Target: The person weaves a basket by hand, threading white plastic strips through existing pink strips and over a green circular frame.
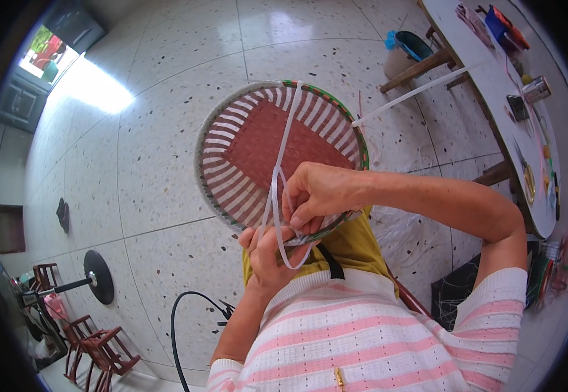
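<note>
A round woven basket [200,153] rests against my lap, with a dark red base, red-and-white striped sides and a rim partly bound in white, partly green and orange. A white plastic strap [286,134] runs from the far rim across the opening and loops down at the near rim. My left hand [269,256] is closed round the near rim, next to the strap's loop. Just right of it, my right hand [320,196] pinches the strap at the inner side of that rim, its fingertips partly hidden.
Another white strap [415,93] stretches from the basket's right rim toward the long table [473,78], which carries tools and a can [536,89]. A bucket [409,51] stands beside the table. Small wooden chairs [104,349] and a round black stand base [99,277] are at lower left.
</note>
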`<state>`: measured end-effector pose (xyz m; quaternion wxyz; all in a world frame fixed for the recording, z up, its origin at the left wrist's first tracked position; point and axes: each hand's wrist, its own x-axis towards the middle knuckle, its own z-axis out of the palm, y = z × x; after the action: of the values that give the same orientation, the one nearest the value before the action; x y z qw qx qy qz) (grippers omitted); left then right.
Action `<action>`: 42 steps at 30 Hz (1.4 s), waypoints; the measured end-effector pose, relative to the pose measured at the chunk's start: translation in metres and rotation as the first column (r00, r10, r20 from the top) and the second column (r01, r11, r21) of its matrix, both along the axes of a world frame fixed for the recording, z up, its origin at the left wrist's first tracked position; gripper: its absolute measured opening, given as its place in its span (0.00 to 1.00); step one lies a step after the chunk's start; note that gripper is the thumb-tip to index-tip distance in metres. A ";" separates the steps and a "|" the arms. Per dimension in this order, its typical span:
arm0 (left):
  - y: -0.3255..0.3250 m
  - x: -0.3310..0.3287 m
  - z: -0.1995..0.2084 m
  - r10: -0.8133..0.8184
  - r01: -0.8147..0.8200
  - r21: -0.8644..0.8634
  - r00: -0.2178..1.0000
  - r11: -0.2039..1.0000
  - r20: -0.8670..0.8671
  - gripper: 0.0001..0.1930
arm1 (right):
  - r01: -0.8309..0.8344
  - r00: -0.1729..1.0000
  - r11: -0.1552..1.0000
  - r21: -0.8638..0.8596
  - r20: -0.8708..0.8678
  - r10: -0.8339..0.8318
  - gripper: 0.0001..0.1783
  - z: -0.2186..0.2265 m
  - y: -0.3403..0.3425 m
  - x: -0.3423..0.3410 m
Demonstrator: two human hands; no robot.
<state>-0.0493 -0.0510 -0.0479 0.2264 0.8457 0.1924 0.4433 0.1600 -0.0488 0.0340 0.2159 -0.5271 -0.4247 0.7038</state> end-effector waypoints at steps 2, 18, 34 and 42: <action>0.000 -0.001 -0.001 -0.001 0.001 0.002 1.000 1.000 -0.001 0.30 | -0.002 1.000 1.000 0.010 -0.006 0.002 0.04 -0.001 0.000 -0.001; 0.001 -0.006 -0.003 -0.027 0.025 -0.076 0.999 0.997 -0.033 0.34 | -0.111 0.993 0.989 0.097 -0.030 0.114 0.03 -0.003 0.005 -0.004; 0.002 -0.005 0.000 -0.058 0.056 -0.116 0.998 0.992 -0.007 0.34 | -0.137 0.991 0.978 0.159 0.021 0.135 0.04 -0.003 0.006 -0.004; 0.001 -0.008 -0.001 -0.088 0.087 -0.120 0.996 0.989 -0.004 0.31 | -0.229 0.973 0.950 0.214 0.009 0.232 0.04 -0.007 0.006 -0.006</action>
<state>-0.0572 -0.0500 -0.0485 0.2949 0.8402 0.1826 0.4168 0.1543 -0.0430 0.0273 0.1911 -0.4418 -0.5548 0.6786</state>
